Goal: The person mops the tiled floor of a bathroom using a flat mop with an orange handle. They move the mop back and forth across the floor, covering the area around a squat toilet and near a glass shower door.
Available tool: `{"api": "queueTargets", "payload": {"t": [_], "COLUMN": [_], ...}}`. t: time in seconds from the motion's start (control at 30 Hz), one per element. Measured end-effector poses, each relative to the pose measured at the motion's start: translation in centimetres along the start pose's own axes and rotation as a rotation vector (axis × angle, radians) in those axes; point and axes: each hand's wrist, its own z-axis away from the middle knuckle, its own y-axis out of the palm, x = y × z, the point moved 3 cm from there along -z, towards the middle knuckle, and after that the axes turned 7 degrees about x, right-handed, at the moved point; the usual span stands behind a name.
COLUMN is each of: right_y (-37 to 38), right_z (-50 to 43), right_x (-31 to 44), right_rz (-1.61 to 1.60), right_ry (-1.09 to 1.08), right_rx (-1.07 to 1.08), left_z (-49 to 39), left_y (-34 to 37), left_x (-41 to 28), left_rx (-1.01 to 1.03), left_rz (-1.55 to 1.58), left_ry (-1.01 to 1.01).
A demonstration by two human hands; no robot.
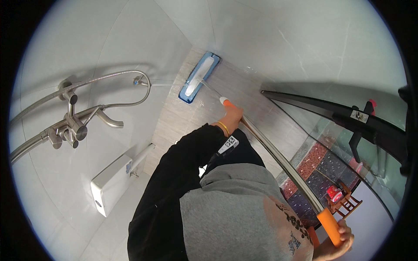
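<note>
A flat mop reaches from the wet floor up to my right side. Its blue pad (184,95) and white plate (198,77) rest on the tiles by the corner of the walls. My left hand (231,118), with a yellow bracelet at the wrist, is wrapped around the lower part of the steel pole (277,153), just behind an orange and white collar. At the pole's upper end, my right hand (345,236) grips the orange handle (329,227). What looks like a thin water stream (163,85) runs from a small wall valve (138,81) toward the pad.
On the left wall are a steel shower mixer (76,127) with a looped hose (107,75) and, lower, a white cistern (111,184). To the right stands a black-framed glass door (300,102). Beyond it, a red tub (334,193) sits on a small wooden chair (346,204).
</note>
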Motion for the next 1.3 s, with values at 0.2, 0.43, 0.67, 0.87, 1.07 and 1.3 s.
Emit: {"api": "queueTargets", "payload": {"t": [0.2, 0.43, 0.67, 0.87, 1.07, 1.3], "right_y": [-1.4, -2.5, -1.4, 0.3, -1.2, -2.1], "right_z": [-0.2, -0.7, -0.2, -0.5, -1.7, -5.2], "right_x": [0.5, -2.1, -3.5, -2.8, -2.6, -2.5], "right_rz": [0.211, 0.117, 0.009, 0.066, 0.065, -0.101], "right_ry": [0.101, 0.141, 0.065, 0.044, -0.105, -0.175], "right_rx": [-0.026, -0.007, -0.017, -0.024, 0.123, 0.232], "left_z": [0.5, -0.9, -4.1, -6.2, -2.4, 1.2], "left_y": [2.7, 2.5, -1.2, -2.8, 1.0, 0.6], "left_x": [2.8, 2.9, 5.5, 4.3, 2.2, 2.6], "left_rx": [-0.181, -0.074, 0.101, 0.034, 0.016, 0.027], "left_rz": [-0.142, -0.120, -0.237, -0.025, -0.013, 0.215], "left_ry": [-0.153, -0.232, 0.120, -0.127, -0.020, 0.067]}}
